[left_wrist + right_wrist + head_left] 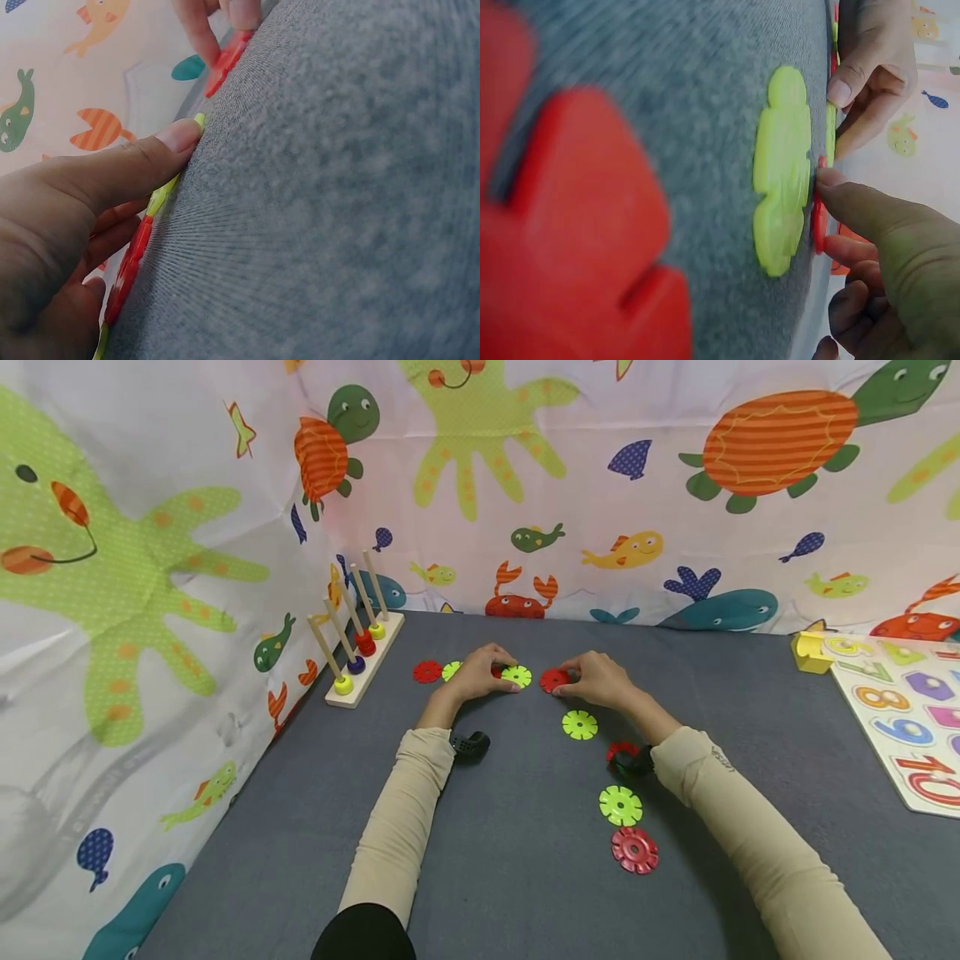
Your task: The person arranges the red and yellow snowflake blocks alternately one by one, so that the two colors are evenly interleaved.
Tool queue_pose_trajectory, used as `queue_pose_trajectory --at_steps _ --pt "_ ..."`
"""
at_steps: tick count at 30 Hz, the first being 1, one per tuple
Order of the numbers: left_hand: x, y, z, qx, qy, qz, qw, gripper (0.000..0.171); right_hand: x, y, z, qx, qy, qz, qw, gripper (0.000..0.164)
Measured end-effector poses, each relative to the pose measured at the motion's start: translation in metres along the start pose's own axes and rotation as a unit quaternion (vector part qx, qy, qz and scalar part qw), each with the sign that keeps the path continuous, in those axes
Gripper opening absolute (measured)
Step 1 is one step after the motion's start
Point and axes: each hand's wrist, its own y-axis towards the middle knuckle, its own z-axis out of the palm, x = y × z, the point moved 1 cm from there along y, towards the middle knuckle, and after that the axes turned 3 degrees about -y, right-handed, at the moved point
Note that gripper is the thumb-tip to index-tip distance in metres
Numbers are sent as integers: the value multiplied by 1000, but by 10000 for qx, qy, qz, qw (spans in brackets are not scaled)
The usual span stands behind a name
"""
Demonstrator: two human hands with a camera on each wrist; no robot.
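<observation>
My left hand (477, 675) holds a yellow-green notched disc (517, 676) by its edges, thumb on the near side, fingers beyond. Partly hidden behind that hand is a red disc (129, 274), next to the yellow-green one. Just to the right, my right hand (602, 680) pinches a red notched disc (553, 680) between thumb and fingers, low at the table. A small gap separates the two held discs in the head view. Closer to me lie a yellow-green disc (580, 725) and a red disc (621, 752) partly covered by the right wrist strap.
Another yellow-green disc (620, 806) and red disc (635, 850) lie nearer. Left of my left hand are a red disc (427, 672) and a yellow-green one (450, 671). A wooden peg stand (365, 674) stands at left, a number board (892, 710) and yellow block (810, 652) at right.
</observation>
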Motion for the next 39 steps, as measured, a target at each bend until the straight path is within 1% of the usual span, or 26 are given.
queue_pose_trajectory --at_steps 3,9,16,20,24,27,30,33,36,39 --pt "-1 0 -1 13 -4 -8 10000 47 -1 5 3 128 103 -33 9999 51" --pt "-1 0 -1 26 -3 -26 10000 46 2 12 8 206 404 -26 9990 51" --pt "-3 -1 0 44 -43 -98 9999 46 1 13 9 236 600 34 9979 51" --pt "-3 -1 0 15 -15 -123 9999 47 0 14 9 225 612 -3 9979 51" --pt "-3 -1 -2 47 -13 -105 9999 48 -2 11 3 377 700 -142 9967 52" --pt "-4 0 -2 29 -25 -90 10000 49 -4 0 -7 537 774 -368 9949 51" --pt "-5 0 -2 -33 -17 -96 9999 48 -7 -13 -18 761 733 -555 9929 50" --pt "-7 1 -1 -38 77 12 10000 48 -11 -30 -26 1003 621 -667 9908 51" --pt "-15 5 5 15 111 149 9998 49 -16 -44 -26 1153 566 -726 9891 53" --pt "-27 10 14 140 140 253 9995 50 -20 -53 -20 1207 618 -825 9873 57"
